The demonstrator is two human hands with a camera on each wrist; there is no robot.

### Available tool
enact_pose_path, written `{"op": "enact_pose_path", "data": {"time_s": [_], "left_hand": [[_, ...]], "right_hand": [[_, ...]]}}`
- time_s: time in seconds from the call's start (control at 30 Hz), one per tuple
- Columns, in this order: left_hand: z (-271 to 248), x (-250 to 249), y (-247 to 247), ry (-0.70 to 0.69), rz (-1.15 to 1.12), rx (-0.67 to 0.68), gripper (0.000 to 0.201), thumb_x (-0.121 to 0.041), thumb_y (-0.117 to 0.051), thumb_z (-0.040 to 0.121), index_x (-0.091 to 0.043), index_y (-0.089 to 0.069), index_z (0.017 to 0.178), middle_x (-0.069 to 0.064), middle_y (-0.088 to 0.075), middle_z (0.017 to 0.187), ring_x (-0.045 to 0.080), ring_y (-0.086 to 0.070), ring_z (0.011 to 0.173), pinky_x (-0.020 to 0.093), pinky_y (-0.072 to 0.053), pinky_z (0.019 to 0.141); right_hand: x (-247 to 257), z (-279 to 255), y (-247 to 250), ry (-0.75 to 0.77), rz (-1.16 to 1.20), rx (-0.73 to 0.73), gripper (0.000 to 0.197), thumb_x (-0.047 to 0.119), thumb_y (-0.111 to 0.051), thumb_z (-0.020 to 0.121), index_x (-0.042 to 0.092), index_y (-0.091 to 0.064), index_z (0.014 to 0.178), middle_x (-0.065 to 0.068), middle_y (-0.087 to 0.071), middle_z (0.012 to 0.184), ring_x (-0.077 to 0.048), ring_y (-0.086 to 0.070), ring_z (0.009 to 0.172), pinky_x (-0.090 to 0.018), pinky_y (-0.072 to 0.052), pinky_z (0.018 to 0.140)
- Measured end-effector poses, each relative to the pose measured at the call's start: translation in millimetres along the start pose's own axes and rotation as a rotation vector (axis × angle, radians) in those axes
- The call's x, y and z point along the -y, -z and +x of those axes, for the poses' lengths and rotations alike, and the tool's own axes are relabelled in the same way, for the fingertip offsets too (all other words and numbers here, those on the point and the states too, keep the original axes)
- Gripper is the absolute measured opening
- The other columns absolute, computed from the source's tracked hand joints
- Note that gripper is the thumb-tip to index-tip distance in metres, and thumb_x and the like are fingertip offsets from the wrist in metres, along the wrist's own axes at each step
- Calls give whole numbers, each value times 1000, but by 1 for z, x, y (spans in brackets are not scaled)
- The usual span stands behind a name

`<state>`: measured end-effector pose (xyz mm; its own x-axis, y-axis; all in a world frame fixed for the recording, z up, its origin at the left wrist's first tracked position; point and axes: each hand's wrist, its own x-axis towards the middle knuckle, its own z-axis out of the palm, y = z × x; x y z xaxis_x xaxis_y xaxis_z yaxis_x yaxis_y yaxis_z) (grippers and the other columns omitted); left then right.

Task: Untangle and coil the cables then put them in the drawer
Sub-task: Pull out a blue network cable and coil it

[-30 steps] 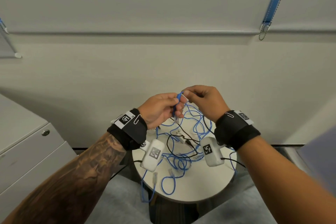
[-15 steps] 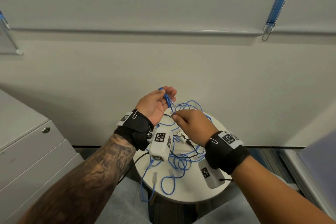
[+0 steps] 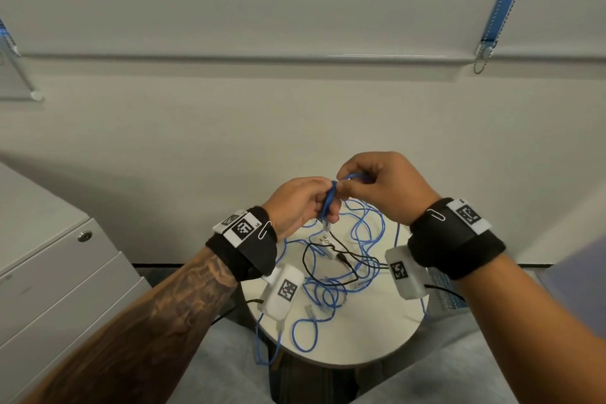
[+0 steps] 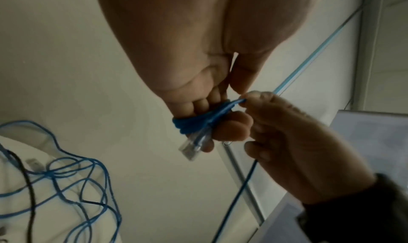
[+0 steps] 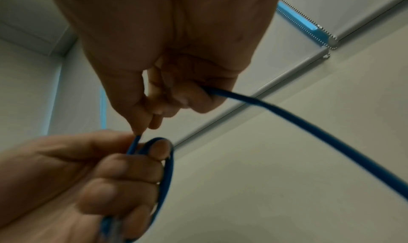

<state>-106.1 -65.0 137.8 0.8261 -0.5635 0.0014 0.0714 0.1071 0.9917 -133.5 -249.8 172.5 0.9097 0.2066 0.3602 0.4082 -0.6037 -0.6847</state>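
Round table [image 3: 377,348] below — hands [image 3: 341,197] coiling blue cable [image 3: 329,198].

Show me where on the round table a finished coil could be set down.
The near-right part of the round table, between the blue loop and the rim, is bare. The middle and far side are crowded with tangled blue cable, black cable and a white adapter.
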Motion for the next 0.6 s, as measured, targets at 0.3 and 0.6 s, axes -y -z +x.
{"op": "enact_pose_path", "data": {"time_s": [0.3,0.6], "left_hand": [[-2,-18,1,5,-329,161,23,-7,-39,95,0,-60,101,4,-48,72,18,-50,65,36,-52,81],[16,-6,21,-112,-653,-246,22,-7,-38,101,-4,-60,97,1,-71,79,14,-70,79,33,-55,89]], "right_hand": [[-25,0,-15,-146,337,-157,14,15,-64,97,12,-75,104,-7,-65,71,-10,-46,51,-25,-43,47],[-23,-37,-71,-207,86,139,22,29,-51,103,20,-71,107,6,-59,60,-4,-47,47,-26,-47,55]]}}
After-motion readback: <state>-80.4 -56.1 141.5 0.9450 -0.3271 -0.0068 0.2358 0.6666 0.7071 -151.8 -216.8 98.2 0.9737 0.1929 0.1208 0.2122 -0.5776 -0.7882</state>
